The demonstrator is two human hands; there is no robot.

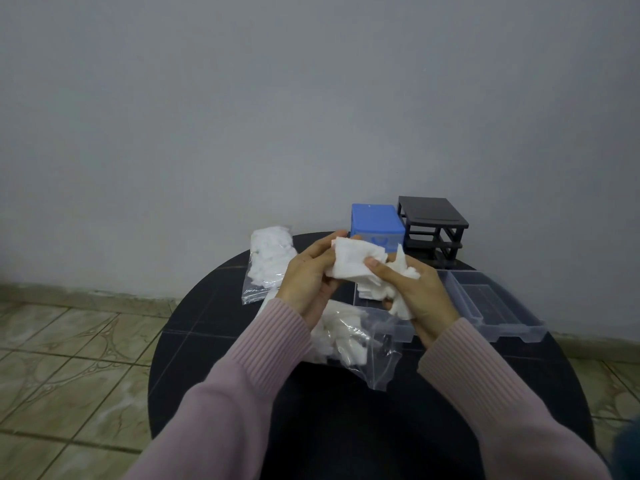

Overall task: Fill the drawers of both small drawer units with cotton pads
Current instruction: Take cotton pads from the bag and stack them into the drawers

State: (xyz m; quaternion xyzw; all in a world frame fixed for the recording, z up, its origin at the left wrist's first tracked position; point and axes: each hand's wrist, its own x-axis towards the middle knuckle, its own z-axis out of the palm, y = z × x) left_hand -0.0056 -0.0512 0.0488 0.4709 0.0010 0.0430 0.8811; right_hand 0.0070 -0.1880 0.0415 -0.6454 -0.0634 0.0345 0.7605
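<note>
An opened bag (349, 341) of pads lies nearest, in front of the clear drawer (398, 329). Above that drawer, a cotton pad wad (353, 263) is pinched by the left hand (308, 282) and right hand (412, 292). Soft, light and compressible, it is best gathered by its edges. Behind the drawer stand the blue unit (375, 221) and black unit (433, 228).

Plain grey-white wall (311, 98) across the whole upper half of the frame, dimly and evenly lit. Beige patterned floor tiles (69, 358) at lower left, more at lower right, with a tiled skirting strip along the wall's foot. Round black tabletop (207, 323) at centre bottom.
</note>
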